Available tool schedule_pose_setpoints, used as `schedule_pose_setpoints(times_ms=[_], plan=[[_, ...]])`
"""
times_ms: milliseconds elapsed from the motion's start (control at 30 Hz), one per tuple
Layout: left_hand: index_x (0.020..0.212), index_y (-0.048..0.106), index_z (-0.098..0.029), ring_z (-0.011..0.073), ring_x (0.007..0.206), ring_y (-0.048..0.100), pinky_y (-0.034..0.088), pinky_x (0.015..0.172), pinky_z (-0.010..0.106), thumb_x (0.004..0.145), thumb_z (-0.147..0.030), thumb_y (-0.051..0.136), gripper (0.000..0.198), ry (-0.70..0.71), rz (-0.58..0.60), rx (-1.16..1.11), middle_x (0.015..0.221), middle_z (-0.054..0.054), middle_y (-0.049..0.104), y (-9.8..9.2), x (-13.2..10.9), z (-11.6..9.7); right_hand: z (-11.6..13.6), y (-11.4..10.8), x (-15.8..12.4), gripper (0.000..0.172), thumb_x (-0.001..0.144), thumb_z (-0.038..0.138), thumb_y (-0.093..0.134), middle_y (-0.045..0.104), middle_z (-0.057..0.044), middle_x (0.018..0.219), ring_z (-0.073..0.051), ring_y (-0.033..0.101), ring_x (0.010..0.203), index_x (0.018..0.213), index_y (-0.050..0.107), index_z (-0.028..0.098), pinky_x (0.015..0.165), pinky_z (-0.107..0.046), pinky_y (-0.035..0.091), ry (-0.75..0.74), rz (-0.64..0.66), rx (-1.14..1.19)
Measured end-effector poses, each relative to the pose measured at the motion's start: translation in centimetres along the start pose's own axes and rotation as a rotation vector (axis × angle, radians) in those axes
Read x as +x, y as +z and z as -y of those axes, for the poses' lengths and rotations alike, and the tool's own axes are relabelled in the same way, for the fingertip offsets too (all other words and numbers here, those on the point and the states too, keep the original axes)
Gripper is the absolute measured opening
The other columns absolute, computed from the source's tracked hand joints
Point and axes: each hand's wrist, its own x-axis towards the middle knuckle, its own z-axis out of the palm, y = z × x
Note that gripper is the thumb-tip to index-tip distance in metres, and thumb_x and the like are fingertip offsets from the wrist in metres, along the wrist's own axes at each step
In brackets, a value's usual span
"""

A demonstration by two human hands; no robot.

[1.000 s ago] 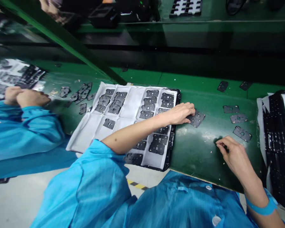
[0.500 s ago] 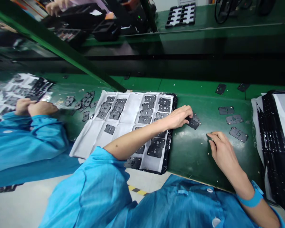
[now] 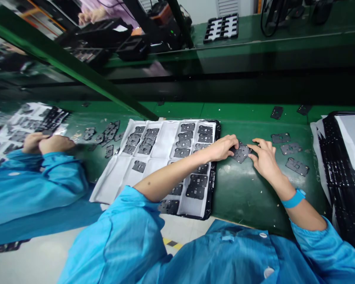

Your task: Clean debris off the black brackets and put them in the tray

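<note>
Over the green bench, my left hand (image 3: 225, 146) is closed, its fingertips pinching the left end of a thin dark plate with cut-outs (image 3: 240, 154). At the plate's other end, the thumb and forefinger of my right hand (image 3: 264, 157) grip its edge. More than one plate may overlap there; I cannot tell. Beneath my left forearm lies a tray with a white compartmented liner (image 3: 161, 138), holding many similar plates, such as a group of plates (image 3: 195, 187) near its right side. My forearm hides part of the tray.
Loose plates (image 3: 290, 148) lie right of my hands. A stack of black trays with white liners (image 3: 347, 169) stands at the far right. On the left, a co-worker's hands (image 3: 51, 142) are near another filled tray. A green beam (image 3: 91, 81) slants across the upper left.
My right hand has moved up and left to the plate and taken hold of its right end. My left hand stays at its left end. The view has shifted slightly.
</note>
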Motion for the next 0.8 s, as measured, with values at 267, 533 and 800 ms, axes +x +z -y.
schedule_pose_setpoints(times_ms=[267, 533, 800], plan=[[0.108, 0.059, -0.020, 0.0274, 0.113, 0.065, 0.055, 0.103, 0.044, 0.089, -0.004, 0.070, 0.027, -0.079, -0.149, -0.057, 0.115, 0.008, 0.064, 1.6, -1.2, -0.6, -0.6, -0.1, 1.5, 0.045, 0.089, 0.007, 0.060, 0.064, -0.014, 0.149, -0.038, 0.055, 0.125, 0.123, 0.082, 0.025, 0.098, -0.058, 0.048, -0.044, 0.022, 0.079], [0.110, 0.058, -0.020, 0.0257, 0.108, 0.066, 0.056, 0.102, 0.043, 0.091, -0.007, 0.069, 0.025, -0.114, -0.159, -0.058, 0.115, 0.008, 0.063, 1.9, -1.2, -1.3, -1.4, -0.3, 1.2, 0.043, 0.091, 0.007, 0.060, 0.075, -0.013, 0.131, -0.035, 0.061, 0.118, 0.124, 0.081, 0.025, 0.102, -0.058, 0.049, -0.056, -0.019, 0.245], [0.110, 0.059, -0.021, 0.0252, 0.104, 0.067, 0.057, 0.101, 0.043, 0.090, -0.008, 0.069, 0.026, -0.149, -0.160, -0.049, 0.115, 0.007, 0.061, 2.1, -1.1, -1.7, -1.6, 0.7, 3.5, 0.068, 0.086, -0.002, 0.051, 0.082, -0.007, 0.118, -0.029, 0.067, 0.113, 0.146, 0.069, 0.025, 0.105, -0.050, 0.055, -0.085, -0.027, 0.316]])
